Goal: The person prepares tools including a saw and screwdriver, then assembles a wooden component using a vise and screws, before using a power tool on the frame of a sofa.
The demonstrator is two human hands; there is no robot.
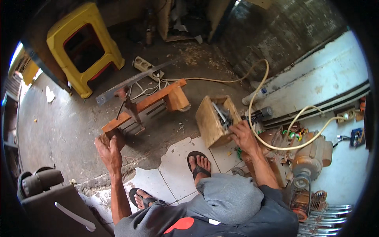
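My left hand is closed round the near end of an orange wooden frame, a long beam with end blocks. A rusty metal clamp piece sits across the beam. Just behind lies a long saw blade, its far end close to a power strip. My right hand has its fingers hooked over the near right rim of a small open wooden box. Inside the box are metal tools, too jumbled to tell apart.
A yellow plastic stool stands at the far left. From the power strip a pale cable loops to the right over a rusty motor. Dark bottles stand beyond the box. A grey padded seat is at near left.
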